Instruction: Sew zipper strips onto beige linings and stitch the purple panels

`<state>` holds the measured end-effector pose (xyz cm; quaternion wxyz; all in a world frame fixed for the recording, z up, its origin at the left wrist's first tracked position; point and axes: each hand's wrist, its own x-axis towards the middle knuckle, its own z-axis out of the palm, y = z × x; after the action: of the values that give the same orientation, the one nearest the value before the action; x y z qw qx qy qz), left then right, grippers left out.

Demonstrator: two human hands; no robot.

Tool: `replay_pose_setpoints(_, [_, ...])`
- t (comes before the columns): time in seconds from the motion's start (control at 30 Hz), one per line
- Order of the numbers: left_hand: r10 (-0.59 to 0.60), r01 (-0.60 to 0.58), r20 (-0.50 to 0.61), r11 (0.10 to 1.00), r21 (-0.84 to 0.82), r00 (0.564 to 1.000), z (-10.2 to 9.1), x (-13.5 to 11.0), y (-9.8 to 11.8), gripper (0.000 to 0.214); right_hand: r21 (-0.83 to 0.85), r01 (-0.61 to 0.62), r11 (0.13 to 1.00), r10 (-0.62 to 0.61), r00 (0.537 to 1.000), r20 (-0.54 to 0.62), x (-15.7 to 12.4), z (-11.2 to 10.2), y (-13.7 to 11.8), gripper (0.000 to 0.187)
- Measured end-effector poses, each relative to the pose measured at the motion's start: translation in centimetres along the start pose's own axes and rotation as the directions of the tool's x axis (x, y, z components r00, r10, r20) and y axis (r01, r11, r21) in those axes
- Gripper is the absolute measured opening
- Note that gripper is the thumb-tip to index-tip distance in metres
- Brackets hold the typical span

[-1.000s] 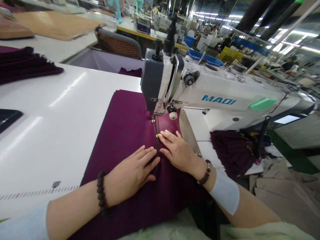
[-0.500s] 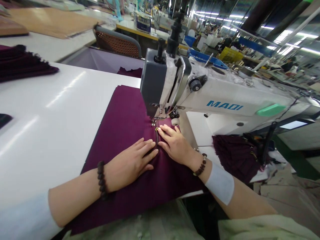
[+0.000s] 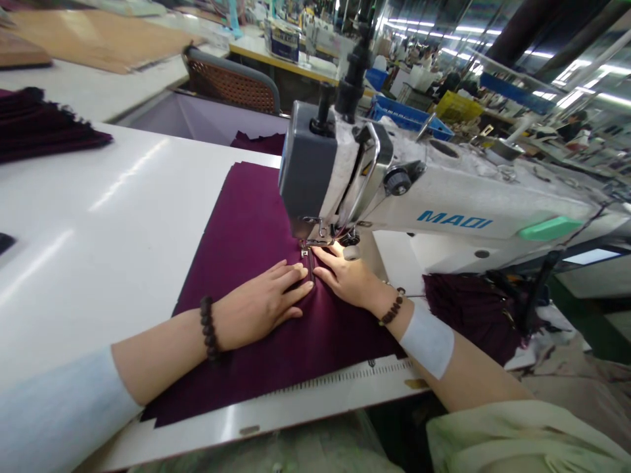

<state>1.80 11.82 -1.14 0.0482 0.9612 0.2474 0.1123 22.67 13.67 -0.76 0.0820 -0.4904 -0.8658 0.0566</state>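
Note:
A purple fabric panel lies flat under the head of a white sewing machine. Down its middle runs a dark zipper, leading up to the presser foot. My left hand rests on the cloth just left of the zipper, fingers stretched toward it. On the other side, my right hand presses the panel down, its fingertips close to the presser foot and partly hidden beneath the machine head. Both hands lie flat with fingers extended; neither grips anything.
Stacked dark purple pieces lie at the far left, and another pile sits under the machine arm. A ruler scale runs along the front table edge. Behind stand a chair and a blue crate.
The fabric has moved away from me, uncovering the ruler at the table's front edge. The gold zipper pull beside my right fingers is no longer visible. A light now glows by the needle.

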Motion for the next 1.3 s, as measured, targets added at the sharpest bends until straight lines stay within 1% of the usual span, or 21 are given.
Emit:
replay_pose_setpoints(0.1, [0.009, -0.009, 0.001, 1.0, -0.004, 1.0, 0.0, 0.3, -0.6, 0.034, 0.016, 0.0, 1.0, 0.0, 1.0, 0.003, 0.4, 0.0, 0.3, 0.039])
replay_pose_setpoints(0.2, [-0.003, 0.003, -0.009, 1.0, 0.002, 1.0, 0.2, 0.4, -0.7, 0.034, 0.063, -0.005, 0.998, 0.003, 0.999, 0.034, 0.9, -0.3, 0.4, 0.037])
replay_pose_setpoints(0.37, [-0.044, 0.045, -0.079, 0.999, 0.012, 0.996, 0.5, -0.2, 0.2, 0.036, 0.107, -0.059, 0.993, 0.049, 0.994, 0.094, 1.7, -1.1, 0.0, 0.03])
replay_pose_setpoints(0.43, [-0.055, 0.057, -0.089, 0.998, 0.017, 0.994, 0.5, -0.5, 0.6, 0.039, 0.119, -0.069, 0.991, 0.056, 0.993, 0.103, 1.8, -1.3, -0.1, 0.03])
replay_pose_setpoints(0.57, [-0.069, 0.071, -0.076, 0.997, 0.021, 0.995, 0.4, -0.6, 1.0, 0.042, 0.12, -0.094, 0.988, 0.088, 0.994, 0.058, 1.6, -1.2, -0.2, 0.029])
replay_pose_setpoints(0.8, [-0.065, 0.065, -0.087, 0.998, 0.001, 0.994, 0.4, -0.6, 1.2, 0.039, 0.06, -0.083, 0.995, 0.077, 0.993, 0.092, 1.6, -1.2, -0.5, 0.032])
replay_pose_setpoints(1.0, [-0.048, 0.049, -0.099, 0.999, 0.006, 0.994, 0.4, -0.6, 1.3, 0.04, 0.08, -0.098, 0.992, 0.095, 0.994, 0.049, 1.4, -0.7, -0.6, 0.034])
replay_pose_setpoints(1.3, [-0.058, 0.058, -0.029, 0.998, -0.012, 0.998, 0.4, -0.4, 1.2, 0.037, 0.069, -0.102, 0.992, 0.093, 0.988, 0.124, 1.9, -1.7, -0.7, 0.03])
